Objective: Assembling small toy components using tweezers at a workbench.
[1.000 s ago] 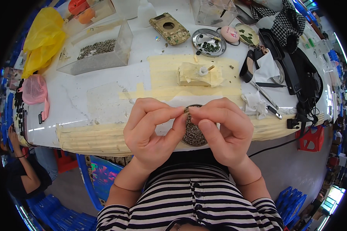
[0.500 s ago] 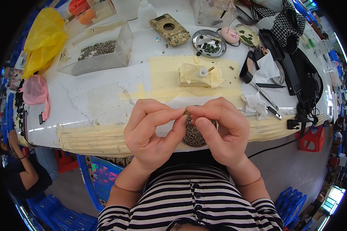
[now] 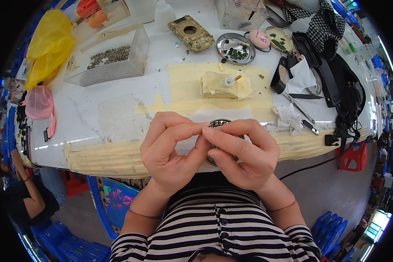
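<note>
Lettering: the pink oval (image 3: 259, 39) bears small print.
Our left hand (image 3: 168, 153): fingers pinched; we cannot tell on what.
Our right hand (image 3: 248, 150): fingers parted, forefinger touching the left's fingertips, thumb lower than half a second ago.
Dish (image 3: 219, 120): under both hands.
Surface (image 3: 78, 113): taped front edge below, white stretch leftward.

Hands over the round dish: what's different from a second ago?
The right hand has shifted slightly left and toward the person, its thumb nearer the left hand. More of the round dish shows beyond it. Any held piece is hidden. The left hand and camouflage tank hull look unchanged.
</note>
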The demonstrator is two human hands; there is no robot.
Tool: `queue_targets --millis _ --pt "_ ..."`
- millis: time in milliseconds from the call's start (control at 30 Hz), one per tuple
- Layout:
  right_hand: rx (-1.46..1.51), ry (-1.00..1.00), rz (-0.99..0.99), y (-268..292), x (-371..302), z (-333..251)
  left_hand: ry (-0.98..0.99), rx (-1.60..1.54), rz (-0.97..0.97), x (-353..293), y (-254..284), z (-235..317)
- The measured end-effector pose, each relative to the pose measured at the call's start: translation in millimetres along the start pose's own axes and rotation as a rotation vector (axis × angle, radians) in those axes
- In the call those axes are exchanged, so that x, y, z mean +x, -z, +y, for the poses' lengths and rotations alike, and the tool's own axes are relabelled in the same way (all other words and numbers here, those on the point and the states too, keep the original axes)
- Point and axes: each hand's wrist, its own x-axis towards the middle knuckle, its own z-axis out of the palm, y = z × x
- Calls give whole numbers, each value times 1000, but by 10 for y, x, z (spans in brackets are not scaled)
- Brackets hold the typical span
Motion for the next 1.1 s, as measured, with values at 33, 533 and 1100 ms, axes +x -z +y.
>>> queue_targets --millis 33,533,1100 --pt "-24 28 11 -14 -10 6 3 1 -9 3 3 3" --pt "441 -450 9 17 -45 -14 -142 54 -52 10 6 22" --pt "461 -451 -44 103 -53 -22 -162 57 -90 18 -14 50"
